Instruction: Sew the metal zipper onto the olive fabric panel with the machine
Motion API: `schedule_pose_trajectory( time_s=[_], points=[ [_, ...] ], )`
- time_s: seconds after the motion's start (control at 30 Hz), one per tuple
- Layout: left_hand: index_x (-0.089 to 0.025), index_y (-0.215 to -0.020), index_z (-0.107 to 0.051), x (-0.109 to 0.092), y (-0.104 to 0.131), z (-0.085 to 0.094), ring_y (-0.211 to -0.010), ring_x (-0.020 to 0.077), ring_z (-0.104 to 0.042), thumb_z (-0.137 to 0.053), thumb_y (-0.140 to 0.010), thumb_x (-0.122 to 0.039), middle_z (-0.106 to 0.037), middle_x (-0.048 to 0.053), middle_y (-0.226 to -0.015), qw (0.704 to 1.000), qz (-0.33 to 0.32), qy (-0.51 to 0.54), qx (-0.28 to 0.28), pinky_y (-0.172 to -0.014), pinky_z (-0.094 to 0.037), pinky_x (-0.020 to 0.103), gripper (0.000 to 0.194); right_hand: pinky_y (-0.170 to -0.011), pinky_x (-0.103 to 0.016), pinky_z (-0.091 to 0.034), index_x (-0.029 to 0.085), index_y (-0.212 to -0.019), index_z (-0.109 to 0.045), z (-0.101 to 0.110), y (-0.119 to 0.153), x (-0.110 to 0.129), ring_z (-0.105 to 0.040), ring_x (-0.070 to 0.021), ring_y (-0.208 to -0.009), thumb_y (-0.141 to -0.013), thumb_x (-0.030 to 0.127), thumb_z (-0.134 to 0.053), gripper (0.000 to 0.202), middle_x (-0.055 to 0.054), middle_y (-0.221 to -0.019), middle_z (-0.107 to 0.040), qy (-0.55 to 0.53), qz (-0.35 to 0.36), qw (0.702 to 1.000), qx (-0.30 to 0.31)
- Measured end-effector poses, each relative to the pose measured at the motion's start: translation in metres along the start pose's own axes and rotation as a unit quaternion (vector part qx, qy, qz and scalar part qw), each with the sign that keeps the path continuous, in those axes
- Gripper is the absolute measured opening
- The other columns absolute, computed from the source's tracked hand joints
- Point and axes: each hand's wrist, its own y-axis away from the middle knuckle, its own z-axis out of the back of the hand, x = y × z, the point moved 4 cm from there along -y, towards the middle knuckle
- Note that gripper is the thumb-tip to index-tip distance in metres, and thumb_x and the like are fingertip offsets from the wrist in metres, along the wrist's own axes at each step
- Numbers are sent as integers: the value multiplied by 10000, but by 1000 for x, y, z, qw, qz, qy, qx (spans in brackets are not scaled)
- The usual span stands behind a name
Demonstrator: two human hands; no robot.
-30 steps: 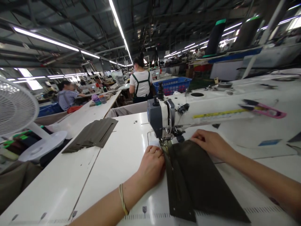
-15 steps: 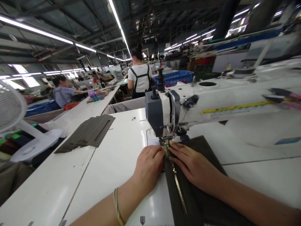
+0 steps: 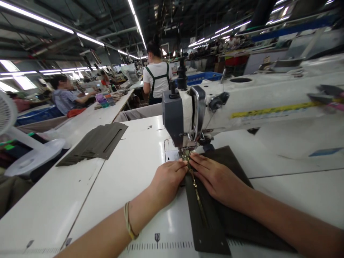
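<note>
A dark olive fabric panel (image 3: 205,234) with a brass zipper (image 3: 198,197) lies under the presser foot (image 3: 188,148) of a white sewing machine (image 3: 174,114). My left hand (image 3: 168,179) is at the panel's left edge, fingers bent and pressed together on it close to the foot; its thumb is hidden. Flat on the cloth right of the zipper rests my right hand (image 3: 217,175), fingers stretched toward the needle area. The zipper pull hangs between both hands. More dark fabric (image 3: 228,157) spreads beneath my right hand and forearm.
A fanned stack of olive fabric pieces (image 3: 94,145) lies left on the white table (image 3: 113,193). Beyond it stands a white fan (image 3: 34,156). Pink-handled snips (image 3: 326,96) and yellow tape (image 3: 274,109) are on the machine arm. A person (image 3: 157,79) stands ahead; another sits left.
The panel and zipper have slid forward under the foot, so the panel's near end with small holes now shows. Both hands stay beside the foot. The view has shifted slightly.
</note>
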Motion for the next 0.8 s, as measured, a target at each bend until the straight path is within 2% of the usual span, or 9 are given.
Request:
schedule_pose_trajectory(
  time_s=[0.13, 0.2, 0.3, 0.37, 0.4, 0.47, 0.57, 0.67, 0.8],
  points=[
    [-102, -967, -596, 1, 0, -1, -893, 210, -633, -451, -848, -90, -652, 104, -1007, 1000, 15, 7, 14, -778, -548, 341, 188, -963, -439, -436, 59, -1141, -571, 1, -1, -1, -489, -256, -1160, -912, 178, -356, 336, -196, -1228, -537, -32, -13, 999, -4],
    [-110, -967, -597, 3, 0, -3, -870, 214, -633, -479, -833, -93, -652, 100, -985, 999, 29, 4, 27, -761, -545, 341, 179, -946, -463, -434, 115, -1062, -596, 6, -5, -1, -497, -262, -1128, -899, 229, -432, 258, -166, -1195, -550, -69, -24, 997, 2],
    [-128, -972, -594, 6, 0, -6, -865, 216, -626, -510, -821, -102, -645, 88, -979, 997, 63, -2, 48, -769, -534, 350, 175, -830, -434, -486, 169, -843, -555, 14, -10, 1, -551, -232, -943, -834, 274, -551, 106, -100, -997, -596, -125, -56, 990, 12],
    [-134, -972, -588, 5, 1, -4, -848, 208, -625, -525, -812, -100, -644, 76, -961, 996, 78, -9, 53, -760, -532, 342, 176, -753, -384, -507, 181, -767, -499, 16, -9, 4, -559, -202, -843, -823, 197, -507, 59, -77, -882, -596, -139, -80, 987, 2],
    [-139, -979, -583, 3, 1, -3, -847, 204, -624, -530, -808, -97, -642, 70, -959, 995, 79, -14, 53, -766, -529, 341, 184, -754, -373, -508, 176, -790, -502, 15, -7, 6, -564, -199, -854, -820, 152, -460, 58, -86, -891, -600, -129, -89, 988, -11],
    [-146, -989, -573, -4, 3, 1, -887, 202, -616, -534, -802, -96, -636, 72, -981, 996, 71, -26, 55, -816, -511, 351, 197, -831, -391, -493, 136, -950, -538, 10, 2, 12, -558, -214, -984, -828, 119, -388, 194, -138, -1044, -600, -66, -84, 993, -49],
    [-136, -976, -567, -15, 8, 5, -959, 204, -597, -535, -798, -106, -626, 95, -1024, 996, 55, -30, 63, -896, -472, 359, 184, -947, -432, -432, 58, -1212, -481, -4, 16, 21, -459, -248, -1185, -884, 215, -381, 377, -188, -1266, -507, 67, -35, 994, -78],
    [-122, -938, -578, -19, 11, 6, -944, 197, -602, -533, -795, -98, -631, 98, -1019, 997, 43, -26, 54, -914, -465, 348, 152, -970, -413, -422, 33, -1222, -502, -13, 21, 24, -430, -250, -1219, -902, 228, -361, 401, -183, -1289, -493, 126, -4, 990, -58],
    [-125, -919, -592, -13, 8, 4, -935, 191, -607, -514, -814, -96, -640, 84, -1006, 999, 29, -20, 35, -940, -453, 359, 134, -958, -433, -435, -6, -1191, -528, -10, 15, 21, -452, -269, -1199, -894, 185, -326, 407, -203, -1273, -499, 133, -7, 990, -45]
  ],
)
